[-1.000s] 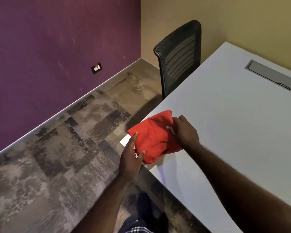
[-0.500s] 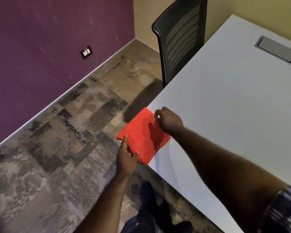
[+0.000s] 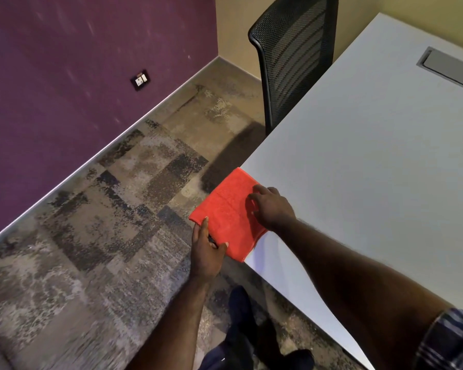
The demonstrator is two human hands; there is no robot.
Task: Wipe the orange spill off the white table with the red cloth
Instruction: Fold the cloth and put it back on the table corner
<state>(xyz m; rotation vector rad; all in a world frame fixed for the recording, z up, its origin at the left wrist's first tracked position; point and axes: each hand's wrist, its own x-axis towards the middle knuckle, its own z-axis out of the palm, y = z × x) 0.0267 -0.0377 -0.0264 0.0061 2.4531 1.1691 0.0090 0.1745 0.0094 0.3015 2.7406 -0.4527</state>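
Closest to me, the left hand [image 3: 207, 252] has its grip pinched on the near edge of the red cloth [image 3: 229, 214], thumb on top, fingers underneath and out of sight. Just beyond that grip, the right hand [image 3: 271, 208] lies flat with fingers spread, pressing the folded cloth onto the corner of the white worktop [image 3: 372, 156]; it clasps nothing.

Much of the cloth overhangs the corner toward the left grip, so I'd worry that it slides off to the carpet [image 3: 104, 209] if the pinch slackens.

Beyond both hands I see no orange spill anywhere. It may sit under the cloth or out of frame, so a wipe could miss it or smear it wider.
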